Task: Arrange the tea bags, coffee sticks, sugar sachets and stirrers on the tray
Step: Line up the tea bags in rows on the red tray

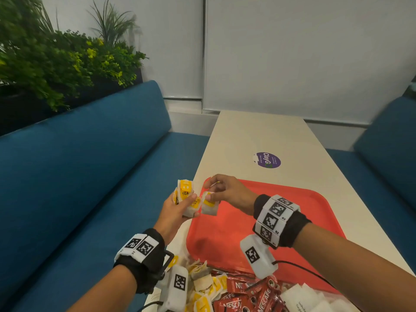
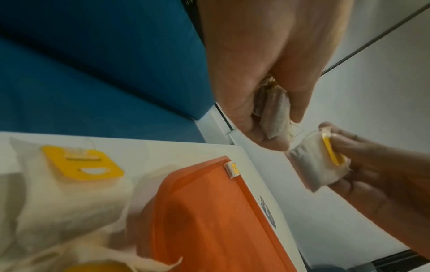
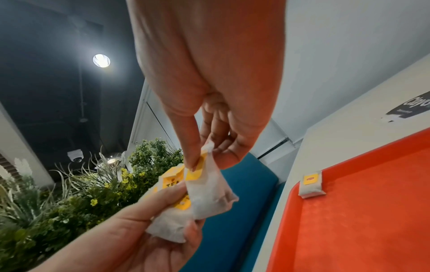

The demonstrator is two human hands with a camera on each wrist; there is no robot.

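Note:
My left hand (image 1: 180,208) grips a small bunch of tea bags (image 1: 185,198) with yellow tags, held above the table's left edge by the red tray (image 1: 281,210). My right hand (image 1: 221,191) pinches a single tea bag (image 1: 209,206) by its yellow tag, right beside the bunch. In the right wrist view that single tea bag (image 3: 209,193) hangs from thumb and finger against the left hand's bunch (image 3: 172,219). One tea bag (image 3: 311,185) lies in the tray's far left corner (image 2: 232,170). Loose tea bags (image 1: 203,287), red coffee sticks (image 1: 252,296) and white sachets (image 1: 304,298) are heaped at the near edge.
The white table (image 1: 258,136) runs away from me, with a purple round sticker (image 1: 267,160) beyond the tray. Blue bench seats (image 1: 78,176) flank both sides. Green plants (image 1: 56,64) stand behind the left bench.

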